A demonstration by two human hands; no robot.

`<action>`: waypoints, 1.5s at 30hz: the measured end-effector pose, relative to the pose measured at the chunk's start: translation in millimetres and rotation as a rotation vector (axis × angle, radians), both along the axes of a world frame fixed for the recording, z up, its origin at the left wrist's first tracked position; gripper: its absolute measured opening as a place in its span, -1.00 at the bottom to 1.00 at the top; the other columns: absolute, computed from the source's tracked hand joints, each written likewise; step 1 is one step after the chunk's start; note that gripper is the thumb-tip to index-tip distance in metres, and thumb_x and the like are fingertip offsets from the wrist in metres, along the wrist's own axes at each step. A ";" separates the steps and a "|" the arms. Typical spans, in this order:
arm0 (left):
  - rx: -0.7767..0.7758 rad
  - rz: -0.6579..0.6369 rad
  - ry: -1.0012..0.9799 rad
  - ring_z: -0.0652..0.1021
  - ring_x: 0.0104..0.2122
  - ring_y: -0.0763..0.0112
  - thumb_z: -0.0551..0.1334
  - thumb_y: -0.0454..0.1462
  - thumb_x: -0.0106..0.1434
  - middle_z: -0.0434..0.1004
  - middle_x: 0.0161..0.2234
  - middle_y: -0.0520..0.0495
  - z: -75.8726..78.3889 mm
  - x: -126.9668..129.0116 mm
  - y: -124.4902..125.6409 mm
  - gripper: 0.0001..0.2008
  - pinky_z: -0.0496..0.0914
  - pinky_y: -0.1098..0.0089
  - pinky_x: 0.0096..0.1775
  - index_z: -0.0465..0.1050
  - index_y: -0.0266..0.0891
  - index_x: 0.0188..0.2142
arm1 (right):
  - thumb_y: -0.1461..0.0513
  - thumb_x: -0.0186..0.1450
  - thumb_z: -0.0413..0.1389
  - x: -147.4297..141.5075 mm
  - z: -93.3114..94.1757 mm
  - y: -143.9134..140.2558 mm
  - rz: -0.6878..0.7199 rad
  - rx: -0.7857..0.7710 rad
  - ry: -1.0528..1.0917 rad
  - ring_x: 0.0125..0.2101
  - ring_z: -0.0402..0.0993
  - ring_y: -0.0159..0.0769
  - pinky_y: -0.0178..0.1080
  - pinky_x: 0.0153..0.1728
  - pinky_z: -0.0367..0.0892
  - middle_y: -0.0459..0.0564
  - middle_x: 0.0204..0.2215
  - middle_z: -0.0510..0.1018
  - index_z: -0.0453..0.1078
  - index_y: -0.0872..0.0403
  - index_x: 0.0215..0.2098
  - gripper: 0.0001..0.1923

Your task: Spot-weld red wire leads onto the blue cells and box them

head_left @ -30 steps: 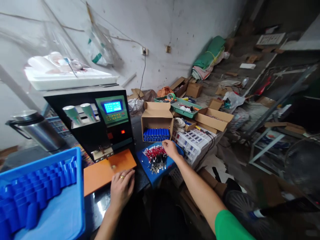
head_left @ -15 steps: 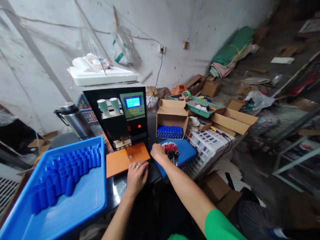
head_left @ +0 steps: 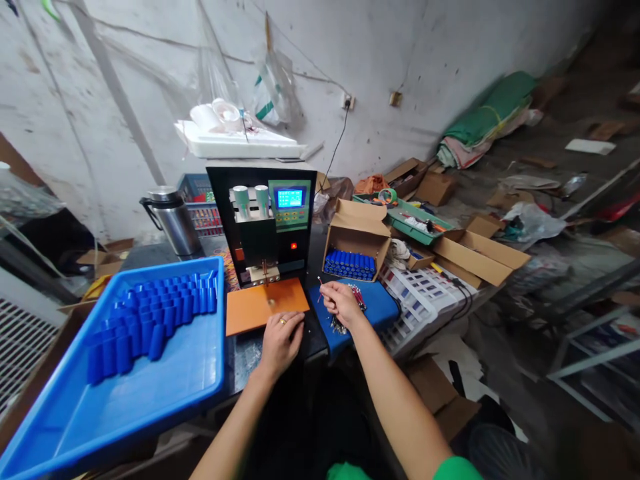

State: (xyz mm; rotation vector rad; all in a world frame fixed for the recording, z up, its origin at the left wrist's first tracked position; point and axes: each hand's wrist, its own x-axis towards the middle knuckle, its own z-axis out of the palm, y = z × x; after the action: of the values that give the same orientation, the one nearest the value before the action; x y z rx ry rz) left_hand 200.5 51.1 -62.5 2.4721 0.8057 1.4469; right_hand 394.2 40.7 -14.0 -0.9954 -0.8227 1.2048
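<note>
Between the thumb and fingertips of my right hand (head_left: pixel 342 304) is a thin wire lead (head_left: pixel 321 285), its upper tip standing out past them. That hand hovers over a blue pad (head_left: pixel 376 303), beside a bundle of red and black wire leads (head_left: pixel 358 295) it partly covers. My left hand (head_left: pixel 283 340), ringed on one finger, rests at the front edge of an orange board (head_left: pixel 250 312). Its fingers are curled under and what they hold, if anything, is hidden. Above the board stands a black spot welding machine (head_left: pixel 295 263) with a lit display and electrodes pointing down.
On the left, a blue tray (head_left: pixel 190 373) holds several rows of blue cylindrical cells (head_left: pixel 150 317). An open carton (head_left: pixel 361 230) contains more blue cells (head_left: pixel 350 261). Behind are a steel jug (head_left: pixel 175 223) and, right, a green tray (head_left: pixel 413 223) and white crate (head_left: pixel 410 293).
My right hand has lifted off the wire bundle, drawing out one lead. The left hand remains at the board's edge. The camera view has swung left, shifting the scene rightward.
</note>
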 end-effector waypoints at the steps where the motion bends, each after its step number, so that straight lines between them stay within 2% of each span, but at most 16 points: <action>1: -0.083 -0.009 -0.073 0.56 -0.16 0.35 0.19 -0.31 0.34 0.61 -0.16 -0.07 1.9 0.6 -3.9 -0.81 0.39 0.29 -0.09 0.50 -0.22 -0.08 | 0.05 0.04 0.38 -2.8 2.2 -5.3 0.040 0.023 0.037 -0.69 0.00 -0.56 -0.47 -0.72 -0.17 -0.25 -0.64 0.17 0.29 0.11 -0.43 -0.58; 6: -0.582 -0.025 -0.369 0.60 -0.13 0.32 0.25 -0.13 0.30 0.63 -0.14 -0.10 21.1 4.3 -26.8 -0.73 0.46 0.31 -0.04 0.55 -0.23 -0.11 | 0.05 0.11 0.38 -28.1 4.6 -21.5 0.180 0.072 0.127 -0.70 0.00 -0.58 -0.49 -0.71 -0.15 -0.25 -0.65 0.20 0.27 0.11 -0.41 -0.58; 10: -0.784 -0.043 -0.460 0.61 -0.27 0.32 0.31 -0.06 0.19 0.64 -0.25 -0.13 34.0 2.8 -36.2 -0.68 0.49 0.34 -0.17 0.58 -0.28 -0.23 | 0.00 0.14 0.36 -48.9 -0.3 -24.3 0.213 0.088 0.119 -0.70 -0.02 -0.58 -0.49 -0.71 -0.15 -0.26 -0.67 0.18 0.27 0.10 -0.39 -0.57; 15: -0.876 -0.001 -0.536 0.48 -0.50 0.47 0.31 -0.02 0.17 0.59 -0.41 -0.09 34.2 -5.5 -39.9 -0.63 0.37 0.45 -0.42 0.54 -0.32 -0.26 | -0.04 0.14 0.34 -60.5 -5.9 -25.0 0.185 0.082 0.037 -0.71 -0.03 -0.55 -0.46 -0.70 -0.12 -0.27 -0.70 0.16 0.28 0.09 -0.39 -0.55; 17: -0.878 -0.004 -0.543 0.43 -0.53 0.49 0.30 -0.01 0.19 0.55 -0.47 -0.06 33.4 -10.1 -40.3 -0.63 0.32 0.47 -0.46 0.51 -0.31 -0.28 | -0.06 0.15 0.31 -62.0 -5.6 -26.0 0.200 0.081 -0.025 -0.71 -0.01 -0.54 -0.44 -0.69 -0.08 -0.25 -0.71 0.19 0.30 0.10 -0.38 -0.55; 20: -0.857 0.003 -0.515 0.42 -0.53 0.50 0.27 -0.02 0.22 0.50 -0.50 -0.02 34.2 -18.3 -42.0 -0.65 0.31 0.48 -0.45 0.47 -0.29 -0.31 | -0.04 0.15 0.30 -65.3 -1.5 -29.7 0.238 0.099 -0.139 -0.67 0.13 -0.49 -0.40 -0.63 0.08 -0.18 -0.64 0.32 0.36 0.12 -0.36 -0.58; 23: -0.839 0.018 -0.446 0.45 -0.47 0.48 0.23 -0.05 0.27 0.52 -0.44 -0.03 36.3 -27.1 -50.2 -0.70 0.33 0.47 -0.40 0.44 -0.28 -0.34 | -0.01 0.15 0.30 -71.8 2.6 -36.5 0.275 0.149 -0.238 -0.50 0.36 -0.38 -0.33 -0.42 0.29 -0.06 -0.52 0.46 0.40 0.14 -0.40 -0.62; 25: -0.842 0.020 -0.392 0.47 -0.45 0.48 0.20 -0.08 0.30 0.53 -0.42 -0.04 37.4 -32.7 -58.4 -0.72 0.34 0.46 -0.37 0.43 -0.27 -0.35 | 0.01 0.19 0.27 -76.3 2.0 -41.3 0.300 0.154 -0.289 -0.46 0.40 -0.34 -0.31 -0.36 0.31 -0.04 -0.52 0.47 0.41 0.15 -0.44 -0.65; 28: -0.815 0.061 -0.294 0.51 -0.39 0.45 0.17 -0.09 0.33 0.57 -0.35 -0.06 40.5 -45.9 -67.3 -0.74 0.37 0.45 -0.32 0.45 -0.26 -0.29 | 0.02 0.18 0.26 -80.7 -4.2 -46.7 0.264 0.140 -0.331 -0.52 0.34 -0.36 -0.32 -0.46 0.25 -0.05 -0.54 0.44 0.42 0.15 -0.44 -0.66; 31: -0.688 0.237 -0.164 0.56 -0.31 0.38 0.17 -0.10 0.34 0.59 -0.30 -0.08 50.4 -76.0 -62.4 -0.74 0.39 0.41 -0.24 0.48 -0.24 -0.21 | -0.03 0.17 0.26 -80.7 -12.1 -50.6 0.220 0.089 -0.294 -0.64 0.16 -0.42 -0.34 -0.61 0.08 -0.14 -0.64 0.28 0.39 0.12 -0.44 -0.62; 33: -0.592 0.492 0.005 0.57 -0.31 0.32 0.14 -0.12 0.35 0.59 -0.29 -0.11 59.9 -106.5 -49.3 -0.75 0.39 0.36 -0.23 0.47 -0.24 -0.19 | -0.05 0.16 0.25 -78.7 -16.0 -52.9 0.194 0.061 -0.255 -0.66 0.10 -0.42 -0.34 -0.64 0.03 -0.16 -0.67 0.22 0.37 0.10 -0.46 -0.60; 35: -0.543 0.828 0.278 0.58 -0.26 0.20 0.14 -0.16 0.35 0.58 -0.26 -0.18 68.6 -139.1 -31.0 -0.77 0.39 0.29 -0.20 0.45 -0.26 -0.15 | -0.06 0.14 0.26 -76.8 -18.9 -54.7 0.169 0.051 -0.222 -0.66 0.09 -0.42 -0.33 -0.65 0.02 -0.15 -0.67 0.21 0.36 0.09 -0.48 -0.60; 37: -0.556 1.027 0.570 0.58 -0.18 0.06 0.15 -0.19 0.33 0.55 -0.19 -0.30 73.7 -165.6 -12.4 -0.76 0.39 0.22 -0.19 0.42 -0.32 -0.12 | -0.06 0.14 0.25 -76.3 -21.3 -56.2 0.160 0.051 -0.197 -0.66 0.10 -0.41 -0.33 -0.65 0.03 -0.14 -0.66 0.22 0.35 0.09 -0.48 -0.61; 40: -0.623 1.099 0.814 0.58 -0.14 0.00 0.17 -0.22 0.30 0.53 -0.16 -0.38 73.4 -184.5 7.3 -0.73 0.40 0.19 -0.16 0.39 -0.37 -0.09 | -0.05 0.14 0.25 -78.2 -24.7 -57.7 0.172 0.044 -0.169 -0.66 0.09 -0.42 -0.33 -0.65 0.02 -0.14 -0.66 0.22 0.34 0.09 -0.48 -0.61; 45: -0.643 1.098 0.891 0.58 -0.12 -0.01 0.10 -0.31 0.29 0.52 -0.15 -0.43 65.7 -180.2 17.5 -0.73 0.40 0.17 -0.13 0.35 -0.42 -0.05 | -0.03 0.12 0.24 -80.1 -27.2 -59.4 0.198 0.021 -0.166 -0.67 0.09 -0.43 -0.35 -0.64 0.02 -0.15 -0.67 0.22 0.33 0.10 -0.48 -0.63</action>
State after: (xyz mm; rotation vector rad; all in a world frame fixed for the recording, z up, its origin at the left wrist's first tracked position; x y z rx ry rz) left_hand 20.3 68.7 3.2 2.0361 2.5187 -0.0788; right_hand 314.1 -18.7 -41.2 -1.0249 -1.0827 1.2905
